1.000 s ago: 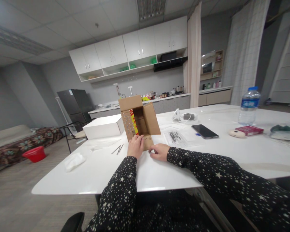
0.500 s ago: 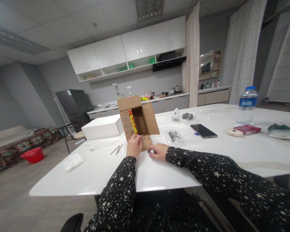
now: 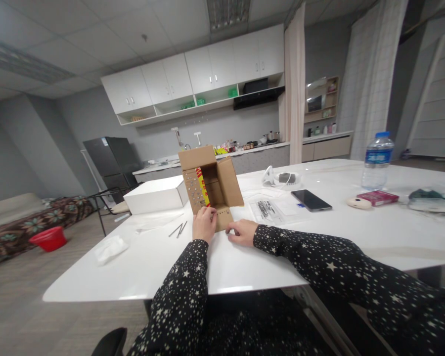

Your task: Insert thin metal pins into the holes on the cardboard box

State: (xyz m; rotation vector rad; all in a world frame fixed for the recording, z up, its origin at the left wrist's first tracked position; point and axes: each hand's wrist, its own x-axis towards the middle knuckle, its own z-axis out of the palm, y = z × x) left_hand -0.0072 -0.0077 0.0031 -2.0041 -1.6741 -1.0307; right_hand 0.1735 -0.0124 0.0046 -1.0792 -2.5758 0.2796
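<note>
Little is changing since the earlier frames: both hands are staying on the cardboard box, and only the head camera is drifting, so the whole scene is sitting slightly further left. In the head view, the box is lying on its side on the white table, its open end facing the person with flaps spread and a red and yellow item showing inside. The left hand is curling its fingers over the lower flap at the box's near left corner, gripping it. The right hand is resting flat on the table, fingertips touching the flap's right edge, not closing on anything. Just beside the box on the left, a white box is sitting, with 2 thin metal rods lying in front of it. To the right, a phone and a water bottle are standing well apart.
</note>
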